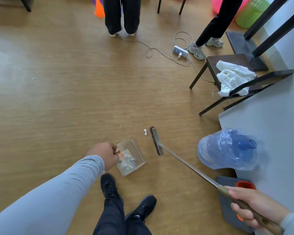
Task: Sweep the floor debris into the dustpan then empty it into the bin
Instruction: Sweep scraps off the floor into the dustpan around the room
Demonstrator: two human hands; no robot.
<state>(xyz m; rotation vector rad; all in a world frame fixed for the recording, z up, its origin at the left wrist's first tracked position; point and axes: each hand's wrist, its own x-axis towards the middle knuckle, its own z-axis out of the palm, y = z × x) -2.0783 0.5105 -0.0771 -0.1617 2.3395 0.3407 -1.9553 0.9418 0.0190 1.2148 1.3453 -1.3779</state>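
A clear plastic dustpan (pixel 137 154) rests on the wooden floor in front of my feet, with several crumpled paper scraps (pixel 126 162) inside. My left hand (pixel 104 156) grips its handle at the pan's left end. My right hand (pixel 251 206) is closed around the long handle of a broom at the lower right. The broom's brush head (pixel 156 140) stands on the floor just right of the dustpan. One small white scrap (pixel 145 132) lies on the floor beside the bristles, beyond the pan's mouth.
A large blue water jug (pixel 227 150) in plastic wrap and a grey case (pixel 227 200) sit at the right by a grey table (pixel 275 126). A dark chair with white cloth (pixel 231 78), a power strip with cables (pixel 180 52), two people's legs and a green bin (pixel 249 12) stand farther off.
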